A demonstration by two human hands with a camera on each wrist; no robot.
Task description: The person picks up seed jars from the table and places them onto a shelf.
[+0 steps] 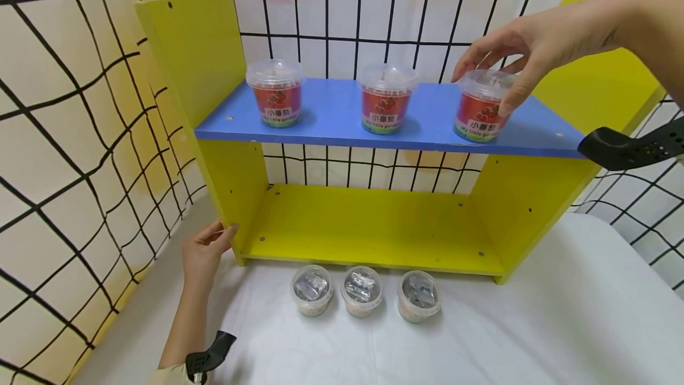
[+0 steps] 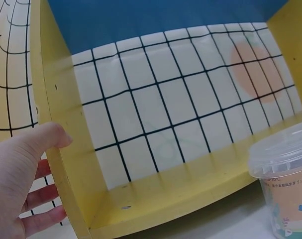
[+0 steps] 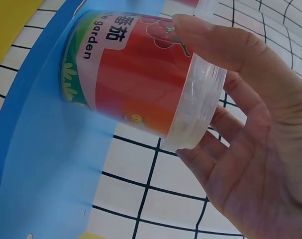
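Observation:
Three red tomato-print plastic cups with clear lids stand upright on the blue shelf board point(image 1: 331, 106): a left cup point(image 1: 276, 97), a middle cup point(image 1: 387, 103) and a right cup point(image 1: 479, 111). My right hand point(image 1: 540, 46) holds the right cup around its lid, thumb at the front and fingers behind. In the right wrist view, that cup's point(image 3: 141, 74) base sits on the blue board. Low on the left, my left hand point(image 1: 203, 251) grips the edge of the yellow side panel point(image 1: 216, 189), its thumb point(image 2: 58, 135) on the front edge and the other fingers outside.
Three smaller lidded cups with silvery packets, a left one point(image 1: 312, 290), a middle one point(image 1: 361, 291) and a right one point(image 1: 419, 296), stand on the white cloth point(image 1: 342, 349) before the yellow bottom board point(image 1: 369, 224). Black wire grid point(image 1: 355, 10) lines the back and sides.

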